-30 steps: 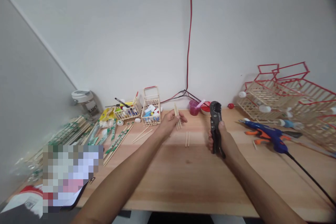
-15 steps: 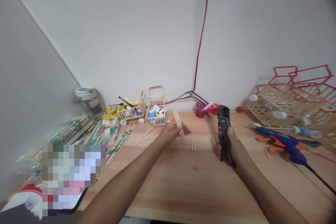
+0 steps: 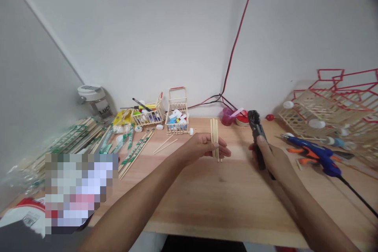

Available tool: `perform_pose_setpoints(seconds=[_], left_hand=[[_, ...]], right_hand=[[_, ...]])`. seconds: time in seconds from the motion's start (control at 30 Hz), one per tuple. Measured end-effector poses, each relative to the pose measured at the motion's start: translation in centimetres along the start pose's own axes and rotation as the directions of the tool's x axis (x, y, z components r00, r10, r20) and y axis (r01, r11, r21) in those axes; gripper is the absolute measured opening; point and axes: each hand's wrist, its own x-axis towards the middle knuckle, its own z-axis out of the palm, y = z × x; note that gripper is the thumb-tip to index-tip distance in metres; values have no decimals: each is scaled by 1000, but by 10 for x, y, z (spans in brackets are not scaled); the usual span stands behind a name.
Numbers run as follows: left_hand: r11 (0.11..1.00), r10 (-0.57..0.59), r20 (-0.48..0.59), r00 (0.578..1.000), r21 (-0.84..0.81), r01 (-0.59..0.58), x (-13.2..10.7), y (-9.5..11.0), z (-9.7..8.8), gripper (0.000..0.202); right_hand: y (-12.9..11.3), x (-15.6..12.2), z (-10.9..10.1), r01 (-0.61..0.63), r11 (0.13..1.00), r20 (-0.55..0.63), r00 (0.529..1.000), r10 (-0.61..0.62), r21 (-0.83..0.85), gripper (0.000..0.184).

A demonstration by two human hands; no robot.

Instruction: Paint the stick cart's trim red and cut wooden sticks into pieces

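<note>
My left hand (image 3: 202, 147) is closed around a small upright bundle of pale wooden sticks (image 3: 214, 132), thumb across them and the other fingers spread behind. Just below it, two stick ends show; whether they belong to the bundle or lie on the table I cannot tell. In my right hand (image 3: 273, 159) is a black plier-like hand tool (image 3: 255, 122), its head pointing up and away. Two loose sticks (image 3: 165, 146) lie on the wooden table (image 3: 218, 204) left of the bundle. Green-and-white wrapped chopsticks (image 3: 137, 151) lie farther left.
Two small stick-built carts (image 3: 177, 126) holding bottle caps stand at the back. A blue glue gun (image 3: 319, 155) and larger red-trimmed stick carts (image 3: 319, 114) are on the right. A purple cup (image 3: 227, 117), a jar (image 3: 96, 102) and a pixelated patch (image 3: 79, 193) are also in view.
My left hand has moved right with the sticks, over where two short sticks lay on the table. The bundle is more upright. The view has shifted slightly.
</note>
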Motion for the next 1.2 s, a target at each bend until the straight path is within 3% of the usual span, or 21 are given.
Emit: perform_pose_setpoints(seconds=[0.1, 0.23, 0.37, 0.6, 0.7, 0.77, 0.87, 0.9, 1.0, 1.1, 1.2], left_hand=[[999, 10, 26, 1000, -44, -9, -3, 6, 1, 34], [993, 32, 26, 999, -110, -29, -5, 12, -1, 32], [986, 9, 8, 1000, -166, -7, -8, 16, -2, 25], [981, -4, -19, 1000, -192, 0, -9, 21, 1, 12], [988, 1, -14, 1000, -152, -3, -9, 20, 0, 13], [996, 12, -24, 1000, -89, -14, -11, 17, 1, 16], [996, 19, -68, 997, 83, -13, -16, 11, 1, 21], [989, 31, -76, 997, 149, -19, -18, 9, 1, 22], [942, 118, -37, 992, 320, -100, -24, 5, 0, 23], [885, 204, 24, 979, 423, -195, -30, 0, -7, 23], [824, 229, 35, 973, 526, -212, -32, -8, -17, 24]], right_hand=[[-5, -2, -8, 20, 876, -12, 1000, -29, -482, 65], [-2, -7, -1, 89, 660, -18, 988, -153, -746, 69], [7, -10, 6, 100, 522, -45, 965, -258, -847, 75], [17, -11, 5, 132, 498, -12, 961, -276, -857, 81], [17, -12, 2, 162, 543, -20, 949, -314, -824, 83], [8, -13, -3, 238, 608, -35, 915, -401, -758, 76], [-22, -17, -5, 458, 747, -16, 848, -530, -481, 54], [-35, -19, -3, 501, 802, 37, 854, -519, -326, 45], [-70, -24, 13, 463, 886, 192, 871, -451, -15, 37], [-90, -26, 34, 446, 886, 311, 830, -462, 125, 34], [-95, -26, 51, 419, 883, 382, 796, -470, 213, 35]])
